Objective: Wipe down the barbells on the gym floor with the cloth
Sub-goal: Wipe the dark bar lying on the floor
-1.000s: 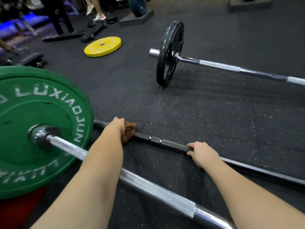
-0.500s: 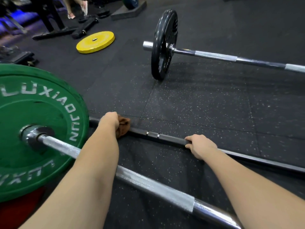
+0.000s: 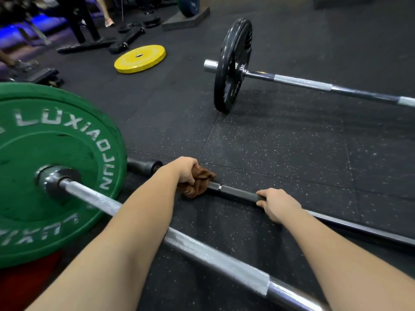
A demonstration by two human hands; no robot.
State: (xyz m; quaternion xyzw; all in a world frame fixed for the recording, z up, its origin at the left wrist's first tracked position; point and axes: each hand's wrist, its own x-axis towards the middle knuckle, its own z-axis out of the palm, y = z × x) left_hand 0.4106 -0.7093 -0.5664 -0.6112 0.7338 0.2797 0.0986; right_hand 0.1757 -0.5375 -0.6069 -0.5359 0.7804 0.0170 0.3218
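The black barbell (image 3: 235, 193) lay on the gym floor (image 3: 280, 149), its long axis running left to right; the left hand (image 3: 185, 170) clutched the brown cloth (image 3: 198, 184) onto its shaft near the collar; the right hand (image 3: 277, 206) gripped the shaft further right, so the unwiped length probably lay rightward.

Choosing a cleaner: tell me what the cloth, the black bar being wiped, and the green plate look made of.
Cloth: soft brown fabric, bunched and creased, possibly microfibre.
Black bar: apparently metal with a matte black coating; a thin silver ring breaks it.
Green plate: likely rubber, with a dull, scuffed face and white lettering.
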